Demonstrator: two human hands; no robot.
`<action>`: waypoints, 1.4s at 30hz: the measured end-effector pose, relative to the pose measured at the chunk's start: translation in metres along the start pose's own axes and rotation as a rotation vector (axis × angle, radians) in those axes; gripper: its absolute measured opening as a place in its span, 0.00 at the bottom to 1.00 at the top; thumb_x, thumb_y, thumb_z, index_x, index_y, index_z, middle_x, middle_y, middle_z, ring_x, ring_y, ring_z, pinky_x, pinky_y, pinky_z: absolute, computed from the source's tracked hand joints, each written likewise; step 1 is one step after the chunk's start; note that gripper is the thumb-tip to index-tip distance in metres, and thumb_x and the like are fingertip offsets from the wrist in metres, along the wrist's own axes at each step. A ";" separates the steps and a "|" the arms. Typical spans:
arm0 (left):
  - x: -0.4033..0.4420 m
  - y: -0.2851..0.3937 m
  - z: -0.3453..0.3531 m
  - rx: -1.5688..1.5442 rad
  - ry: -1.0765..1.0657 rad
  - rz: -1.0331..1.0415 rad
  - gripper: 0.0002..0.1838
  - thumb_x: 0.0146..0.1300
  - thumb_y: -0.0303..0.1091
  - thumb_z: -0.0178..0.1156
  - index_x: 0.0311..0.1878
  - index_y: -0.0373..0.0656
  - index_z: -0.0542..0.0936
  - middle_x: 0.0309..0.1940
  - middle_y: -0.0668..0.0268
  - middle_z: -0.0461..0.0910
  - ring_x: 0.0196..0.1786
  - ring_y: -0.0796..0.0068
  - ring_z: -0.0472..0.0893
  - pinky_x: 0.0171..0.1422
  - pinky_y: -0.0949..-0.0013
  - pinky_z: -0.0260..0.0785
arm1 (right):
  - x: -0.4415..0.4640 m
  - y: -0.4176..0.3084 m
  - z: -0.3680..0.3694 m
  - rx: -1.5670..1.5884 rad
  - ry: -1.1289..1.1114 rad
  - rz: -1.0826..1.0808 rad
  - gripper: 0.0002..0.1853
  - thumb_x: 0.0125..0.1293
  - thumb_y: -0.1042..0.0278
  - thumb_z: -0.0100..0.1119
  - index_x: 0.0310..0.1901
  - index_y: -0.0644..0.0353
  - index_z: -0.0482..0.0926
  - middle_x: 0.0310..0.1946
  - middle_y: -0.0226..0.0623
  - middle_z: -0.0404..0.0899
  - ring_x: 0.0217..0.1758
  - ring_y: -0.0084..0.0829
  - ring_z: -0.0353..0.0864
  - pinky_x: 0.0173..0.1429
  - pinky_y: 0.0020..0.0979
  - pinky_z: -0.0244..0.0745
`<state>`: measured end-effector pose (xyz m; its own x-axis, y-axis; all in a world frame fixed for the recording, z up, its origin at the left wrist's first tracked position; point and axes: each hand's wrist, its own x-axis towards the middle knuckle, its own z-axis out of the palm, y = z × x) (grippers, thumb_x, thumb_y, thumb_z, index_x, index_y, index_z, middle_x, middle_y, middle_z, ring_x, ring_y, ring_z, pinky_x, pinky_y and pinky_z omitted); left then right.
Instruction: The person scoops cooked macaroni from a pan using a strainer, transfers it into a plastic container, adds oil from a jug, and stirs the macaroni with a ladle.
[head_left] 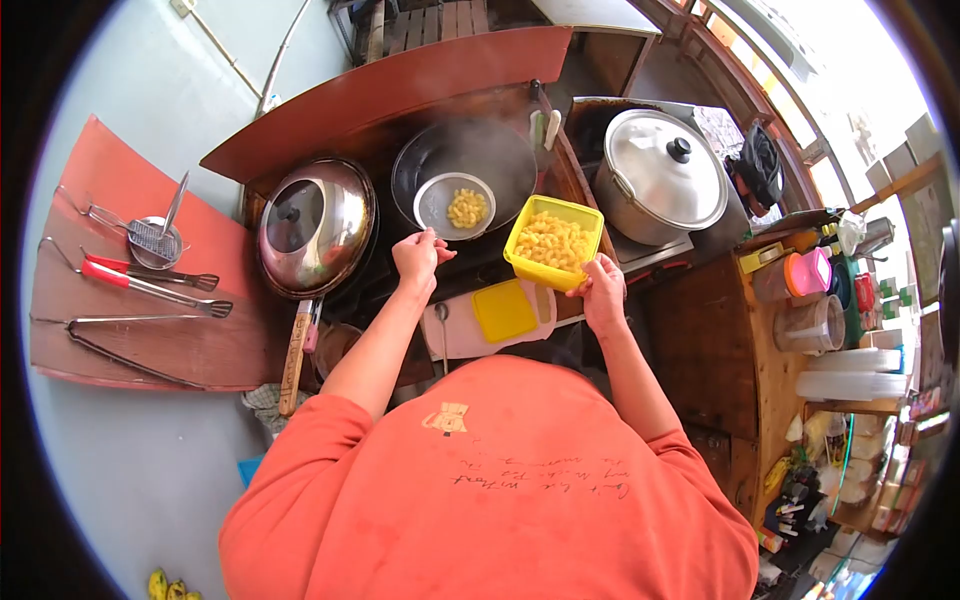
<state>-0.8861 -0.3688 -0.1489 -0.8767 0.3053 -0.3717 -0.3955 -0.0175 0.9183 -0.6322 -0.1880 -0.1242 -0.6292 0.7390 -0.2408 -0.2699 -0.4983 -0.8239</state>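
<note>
My left hand [419, 260] is closed around the near end of a strainer [431, 207], whose handle is mostly hidden by the fingers. A small heap of macaroni [467, 208] lies in the strainer, which is over the near side of a dark wok [500, 150] with steam rising from it. In my right hand [601, 291] is a yellow plastic container [552, 278], gripped by its near right corner. More macaroni [550, 243] fills much of the container. It is held just right of the wok.
A lidded pan [315, 225] stands left of the wok, and a large lidded pot [665, 180] stands to the right. Nearest my body, a yellow lid [504, 311] and a spoon [443, 330] rest on a pink board [465, 335]. Utensils hang on a red panel [85, 340] at left.
</note>
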 end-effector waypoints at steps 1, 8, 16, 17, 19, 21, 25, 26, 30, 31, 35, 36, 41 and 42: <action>0.002 -0.001 -0.001 -0.004 -0.001 0.001 0.13 0.73 0.33 0.56 0.36 0.32 0.78 0.26 0.61 0.80 0.21 0.71 0.81 0.32 0.65 0.82 | 0.002 0.002 -0.001 0.003 0.007 0.009 0.10 0.65 0.73 0.58 0.27 0.54 0.69 0.19 0.24 0.69 0.15 0.17 0.68 0.21 0.26 0.78; -0.002 0.001 -0.004 0.023 0.000 0.035 0.13 0.73 0.33 0.56 0.36 0.32 0.78 0.26 0.60 0.80 0.20 0.71 0.81 0.31 0.65 0.82 | 0.010 0.000 0.003 -0.048 -0.007 0.018 0.10 0.65 0.72 0.58 0.27 0.55 0.69 0.20 0.25 0.70 0.15 0.16 0.68 0.21 0.25 0.78; -0.005 0.000 -0.006 0.027 0.014 -0.024 0.13 0.74 0.33 0.55 0.38 0.30 0.78 0.27 0.59 0.80 0.20 0.69 0.81 0.28 0.66 0.81 | 0.017 0.001 0.010 -0.057 -0.074 0.013 0.08 0.65 0.72 0.58 0.29 0.58 0.72 0.21 0.26 0.72 0.18 0.17 0.71 0.22 0.25 0.78; -0.006 0.000 -0.007 0.027 0.013 -0.023 0.13 0.74 0.33 0.55 0.38 0.30 0.78 0.27 0.59 0.80 0.20 0.69 0.81 0.28 0.66 0.81 | 0.017 0.002 0.011 -0.056 -0.074 0.011 0.08 0.65 0.72 0.58 0.29 0.58 0.72 0.21 0.26 0.72 0.18 0.17 0.71 0.22 0.25 0.78; -0.006 0.001 -0.007 -0.009 0.013 0.065 0.16 0.75 0.31 0.52 0.33 0.28 0.78 0.24 0.58 0.80 0.19 0.67 0.81 0.27 0.65 0.81 | 0.017 -0.001 0.015 -0.067 -0.066 0.011 0.07 0.66 0.73 0.58 0.29 0.58 0.73 0.23 0.27 0.73 0.18 0.17 0.71 0.22 0.25 0.78; -0.002 0.004 -0.009 0.022 -0.004 0.017 0.16 0.75 0.31 0.52 0.32 0.28 0.78 0.23 0.58 0.80 0.18 0.68 0.81 0.26 0.66 0.81 | 0.018 0.000 0.015 -0.071 -0.066 0.006 0.07 0.66 0.73 0.58 0.30 0.58 0.73 0.23 0.28 0.74 0.18 0.18 0.72 0.22 0.25 0.78; 0.005 0.026 -0.006 0.120 -0.020 0.061 0.14 0.74 0.32 0.55 0.35 0.28 0.78 0.24 0.59 0.80 0.19 0.68 0.82 0.26 0.66 0.80 | 0.024 0.003 0.017 -0.092 -0.077 -0.006 0.07 0.66 0.73 0.59 0.30 0.59 0.73 0.25 0.28 0.75 0.20 0.18 0.73 0.22 0.24 0.78; 0.006 0.034 -0.002 0.165 -0.021 0.120 0.15 0.74 0.32 0.54 0.34 0.28 0.79 0.23 0.59 0.80 0.18 0.70 0.81 0.26 0.67 0.79 | 0.026 0.003 0.018 -0.091 -0.076 -0.012 0.07 0.66 0.73 0.59 0.30 0.59 0.73 0.25 0.28 0.75 0.20 0.18 0.73 0.22 0.24 0.78; -0.008 0.083 0.020 0.449 -0.049 0.543 0.16 0.74 0.33 0.55 0.31 0.31 0.80 0.18 0.62 0.79 0.16 0.73 0.81 0.23 0.68 0.75 | 0.034 -0.004 0.033 -0.158 -0.055 -0.034 0.09 0.65 0.73 0.59 0.28 0.59 0.72 0.24 0.27 0.74 0.20 0.18 0.73 0.22 0.24 0.78; -0.022 0.095 0.028 0.449 -0.051 0.546 0.16 0.74 0.33 0.55 0.31 0.31 0.80 0.18 0.62 0.79 0.16 0.73 0.81 0.23 0.68 0.75 | 0.036 -0.007 0.040 -0.183 -0.038 -0.036 0.09 0.65 0.73 0.60 0.27 0.59 0.71 0.24 0.27 0.73 0.21 0.19 0.73 0.22 0.25 0.78; -0.052 0.107 0.047 0.852 0.012 1.367 0.08 0.69 0.30 0.58 0.42 0.35 0.82 0.23 0.57 0.82 0.24 0.61 0.83 0.28 0.63 0.75 | 0.048 -0.011 0.062 -0.182 -0.050 -0.067 0.10 0.65 0.72 0.60 0.26 0.59 0.71 0.23 0.26 0.72 0.20 0.18 0.71 0.22 0.25 0.79; -0.052 0.100 0.044 1.017 -0.066 1.510 0.09 0.66 0.28 0.59 0.46 0.34 0.81 0.25 0.57 0.83 0.25 0.62 0.83 0.30 0.63 0.75 | 0.050 -0.012 0.068 -0.198 -0.063 -0.082 0.11 0.64 0.72 0.61 0.26 0.58 0.71 0.23 0.25 0.71 0.20 0.18 0.70 0.22 0.26 0.79; -0.053 0.089 0.045 1.092 -0.185 1.809 0.17 0.60 0.24 0.61 0.52 0.30 0.79 0.31 0.58 0.84 0.27 0.65 0.83 0.35 0.65 0.77 | 0.052 -0.008 0.083 -0.148 -0.083 -0.114 0.12 0.64 0.71 0.62 0.26 0.56 0.70 0.23 0.23 0.68 0.21 0.17 0.69 0.24 0.28 0.82; -0.057 0.095 0.044 1.091 -0.187 1.830 0.17 0.59 0.24 0.62 0.52 0.30 0.80 0.31 0.58 0.84 0.27 0.65 0.83 0.35 0.65 0.77 | 0.052 -0.008 0.083 -0.137 -0.099 -0.115 0.12 0.64 0.71 0.62 0.26 0.57 0.70 0.24 0.24 0.70 0.22 0.17 0.71 0.24 0.27 0.82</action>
<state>-0.8616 -0.3460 -0.0347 0.0666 0.6560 0.7518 0.9869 0.0678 -0.1466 -0.7234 -0.1835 -0.0876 -0.6703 0.7360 -0.0952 -0.2469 -0.3422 -0.9066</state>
